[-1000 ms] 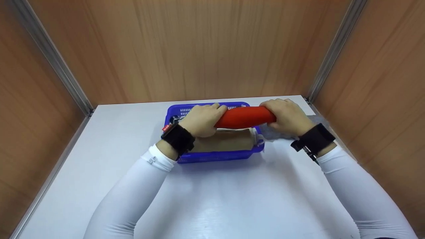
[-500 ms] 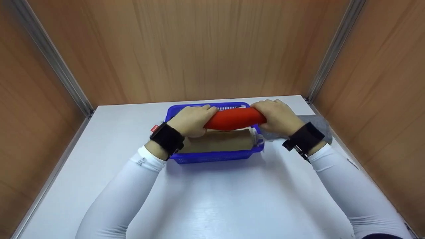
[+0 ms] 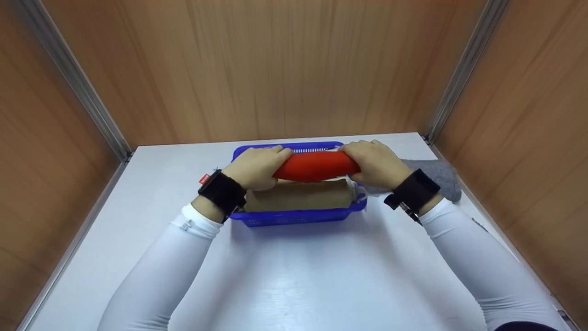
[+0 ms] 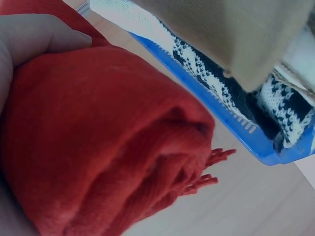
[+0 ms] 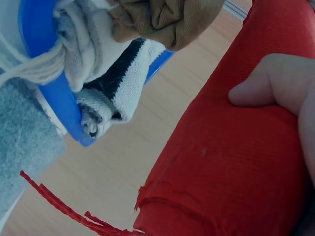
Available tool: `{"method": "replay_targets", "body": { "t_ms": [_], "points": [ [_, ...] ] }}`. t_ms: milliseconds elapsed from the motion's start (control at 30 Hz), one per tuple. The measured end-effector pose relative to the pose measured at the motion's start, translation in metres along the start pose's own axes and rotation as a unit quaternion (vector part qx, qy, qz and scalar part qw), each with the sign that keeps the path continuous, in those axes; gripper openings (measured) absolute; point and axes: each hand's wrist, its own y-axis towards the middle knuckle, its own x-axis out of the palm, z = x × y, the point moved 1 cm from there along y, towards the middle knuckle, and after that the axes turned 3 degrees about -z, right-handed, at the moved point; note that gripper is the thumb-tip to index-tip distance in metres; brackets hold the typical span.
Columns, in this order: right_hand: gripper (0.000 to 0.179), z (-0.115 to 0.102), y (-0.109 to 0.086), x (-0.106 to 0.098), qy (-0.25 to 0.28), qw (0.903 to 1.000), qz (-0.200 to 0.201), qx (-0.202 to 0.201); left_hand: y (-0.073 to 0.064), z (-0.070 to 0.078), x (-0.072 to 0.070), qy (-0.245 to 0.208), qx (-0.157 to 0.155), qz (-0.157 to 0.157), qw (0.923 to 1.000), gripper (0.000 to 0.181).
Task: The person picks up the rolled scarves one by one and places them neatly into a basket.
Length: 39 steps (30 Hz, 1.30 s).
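A red scarf (image 3: pixel 317 166), rolled into a thick bundle, is held up over the basket in the head view. My left hand (image 3: pixel 258 168) grips its left end, and my right hand (image 3: pixel 379 164) grips the right end. The left wrist view shows the folded end of the red scarf (image 4: pixel 108 132) with short fringe poking out. Longer red fringe trails from the scarf (image 5: pixel 221 132) in the right wrist view, where my thumb presses on the roll. Beneath it, a brown rolled fabric (image 3: pixel 301 197) lies in the blue basket (image 3: pixel 298 217).
Also in the basket is a black-and-white knitted piece (image 4: pixel 199 69), beside whitish fabric with fringe (image 5: pixel 86 42). A grey cloth (image 3: pixel 434 174) lies on the white table (image 3: pixel 294 276) to the right of the basket. Wooden panels (image 3: pixel 285 69) enclose the back and sides.
Both hands have shifted left together with the red scarf, and slightly toward me. More of the grey cloth now shows at the right. The basket stays in place.
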Motion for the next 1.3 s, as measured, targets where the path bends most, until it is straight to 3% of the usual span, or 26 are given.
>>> {"method": "replay_targets", "body": {
  "t_ms": [467, 833, 1300],
  "points": [
    [0.054, 0.0, 0.012, 0.003, -0.013, 0.9998, 0.009, -0.013, 0.001, -0.01, 0.001, -0.001, 0.001, 0.012, 0.9999, 0.045],
    [0.055, 0.004, 0.028, 0.0, -0.03, 0.9995, -0.004, -0.006, 0.007, -0.018, 0.004, 0.017, -0.006, 0.023, 0.9996, 0.052],
    [0.047, 0.005, 0.053, -0.004, -0.038, 0.9991, -0.016, 0.006, 0.015, -0.035, -0.001, 0.003, -0.025, 0.026, 0.9993, 0.055]
  ]
}}
